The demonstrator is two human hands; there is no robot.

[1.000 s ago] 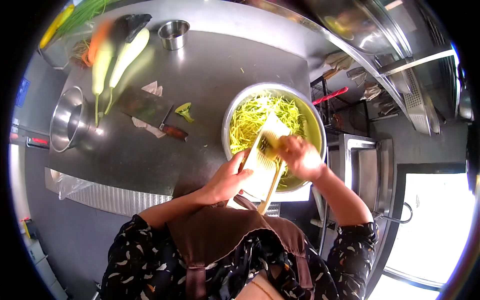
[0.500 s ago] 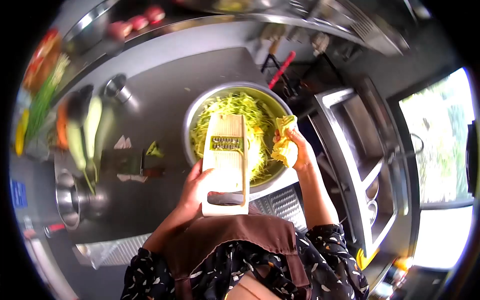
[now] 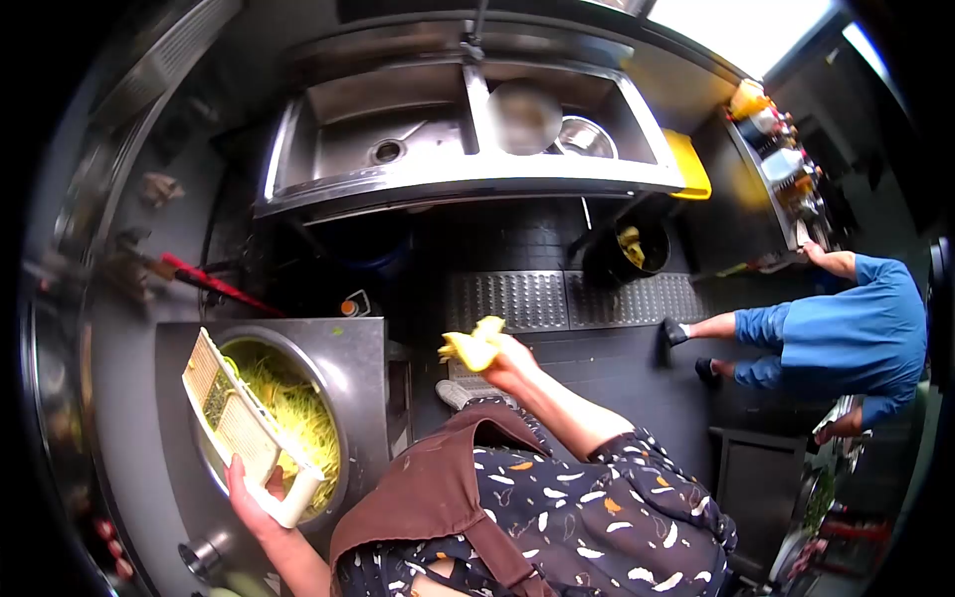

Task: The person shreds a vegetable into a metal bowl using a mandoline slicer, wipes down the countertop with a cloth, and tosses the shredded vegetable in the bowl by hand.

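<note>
My left hand (image 3: 257,509) grips the handle end of a white grater (image 3: 251,443), which is tilted at the near left of the metal bowl (image 3: 342,448). Shredded cabbage (image 3: 286,398) fills much of that bowl on the grey counter. Out over the floor, to the right of the counter, my right hand (image 3: 512,366) is closed around a crumpled yellow-green piece of cabbage (image 3: 474,345). Its fingers are partly hidden behind the wrist.
Ahead stands a double steel sink (image 3: 468,174) with pans in its right basin. Below it, a black bin (image 3: 652,261) holds yellowish scraps. Textured mats (image 3: 512,300) lie on the floor. At right, a person in blue (image 3: 846,328) reaches toward a shelf of bottles.
The view has swung right, bringing the sink, bin and other person into sight. My right hand has carried the cabbage piece away from the bowl. The grater stays in my left hand.
</note>
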